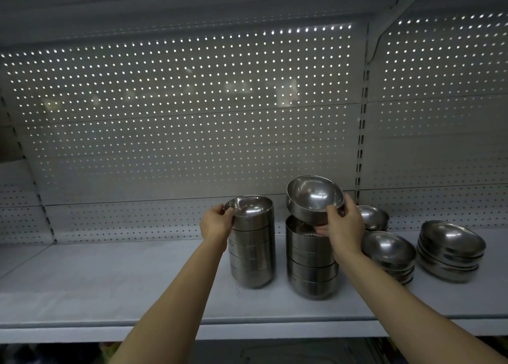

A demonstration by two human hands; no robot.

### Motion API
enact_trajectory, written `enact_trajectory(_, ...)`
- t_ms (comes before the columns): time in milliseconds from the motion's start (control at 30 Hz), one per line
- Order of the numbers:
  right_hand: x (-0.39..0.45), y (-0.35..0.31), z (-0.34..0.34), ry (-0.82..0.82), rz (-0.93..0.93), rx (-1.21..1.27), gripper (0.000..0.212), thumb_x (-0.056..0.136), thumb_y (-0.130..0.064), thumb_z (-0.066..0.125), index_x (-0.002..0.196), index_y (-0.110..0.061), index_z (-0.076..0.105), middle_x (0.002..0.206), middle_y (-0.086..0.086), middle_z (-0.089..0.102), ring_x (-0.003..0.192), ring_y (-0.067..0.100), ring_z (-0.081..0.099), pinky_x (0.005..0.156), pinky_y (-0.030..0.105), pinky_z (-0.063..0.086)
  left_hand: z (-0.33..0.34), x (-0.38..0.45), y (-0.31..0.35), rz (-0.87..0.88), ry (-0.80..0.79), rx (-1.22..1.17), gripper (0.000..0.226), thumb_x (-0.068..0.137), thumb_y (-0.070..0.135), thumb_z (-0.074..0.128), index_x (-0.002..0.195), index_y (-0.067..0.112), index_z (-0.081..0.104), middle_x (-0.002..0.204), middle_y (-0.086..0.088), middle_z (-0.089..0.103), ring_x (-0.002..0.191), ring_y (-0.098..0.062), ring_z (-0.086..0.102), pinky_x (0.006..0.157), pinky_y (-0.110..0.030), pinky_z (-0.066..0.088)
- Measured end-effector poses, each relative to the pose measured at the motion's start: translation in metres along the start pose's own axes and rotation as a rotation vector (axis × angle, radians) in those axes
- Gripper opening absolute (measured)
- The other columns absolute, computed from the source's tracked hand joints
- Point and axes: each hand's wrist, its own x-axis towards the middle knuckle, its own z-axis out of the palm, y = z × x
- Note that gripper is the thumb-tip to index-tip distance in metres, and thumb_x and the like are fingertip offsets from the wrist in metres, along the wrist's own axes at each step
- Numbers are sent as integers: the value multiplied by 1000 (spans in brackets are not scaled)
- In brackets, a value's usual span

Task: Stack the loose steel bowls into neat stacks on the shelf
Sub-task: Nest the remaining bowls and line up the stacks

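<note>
Two tall stacks of steel bowls stand on the white shelf (110, 286). My left hand (217, 222) grips the rim of the top bowl of the left stack (251, 242). My right hand (343, 226) holds a tilted steel bowl (314, 197) by its rim and underside, just above the middle stack (312, 264). To the right lie lower, wider stacks of bowls (389, 251) (452, 249), and another bowl (371, 216) sits behind my right hand.
A perforated white back panel (178, 116) closes the shelf at the rear, with a slotted upright (361, 133) right of centre. Another shelf hangs overhead. The shelf's front edge (247, 329) runs below my forearms.
</note>
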Motion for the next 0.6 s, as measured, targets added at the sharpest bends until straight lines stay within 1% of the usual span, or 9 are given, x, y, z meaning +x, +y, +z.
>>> enact_trajectory(133,0,-4,-3,12,-12,-31,30,92,-15,50,116,-32,57,101,2,66,55,25,70,59,43,61,0,-1,1,1,-2,4,19,94,22,57,83,10,66,74,-6,61,71,-20,50,62,-30,37)
enact_trajectory(200,2,-4,-5,11,-3,-64,27,92,-18,51,115,-30,56,102,4,66,54,25,70,59,43,60,0,-6,4,40,21,76,20,96,29,59,100,11,67,97,-10,67,86,-25,59,74,-34,45)
enact_trajectory(267,5,-4,-6,-4,17,-102,32,93,-22,52,125,-22,55,108,5,64,52,24,69,58,42,60,5,-16,9,195,71,197,52,93,43,63,133,11,57,128,-9,63,116,-28,58,94,-41,47)
enact_trajectory(333,6,-6,-8,-24,40,-156,43,93,-25,53,136,-23,49,109,1,61,51,24,69,59,40,60,13,-33,23,397,0,176,66,87,47,70,142,15,51,133,-3,60,123,-23,53,99,-36,45)
enact_trajectory(400,5,-9,-8,-34,51,-201,47,94,-26,54,140,-22,45,98,-4,57,53,25,68,58,38,60,25,-52,37,506,-172,183,76,82,48,75,146,18,47,138,1,56,129,-19,48,104,-33,42)
enact_trajectory(433,4,-9,-8,-34,52,-211,48,94,-25,54,141,-21,44,95,-4,55,54,26,68,55,36,58,32,-62,42,530,-252,214,80,80,47,77,147,18,45,135,2,58,127,-17,50,102,-28,41)
enact_trajectory(500,5,-9,-7,-26,51,-227,48,94,-25,53,141,-20,43,100,0,57,55,27,68,46,30,53,46,-77,47,570,-337,278,75,78,44,80,142,19,51,107,9,62,101,-8,57,82,-16,43)
enact_trajectory(533,7,-8,-6,-20,50,-238,48,94,-25,52,141,-20,43,103,2,57,56,27,68,43,28,49,53,-80,46,583,-348,295,69,77,43,81,137,22,54,95,13,60,89,-4,55,73,-15,42)
enact_trajectory(600,8,-7,-6,-20,51,-270,42,95,-25,51,136,-19,48,100,-1,59,59,28,68,44,28,48,64,-82,38,552,-356,272,63,76,44,81,130,23,56,93,12,61,90,-7,56,72,-21,44)
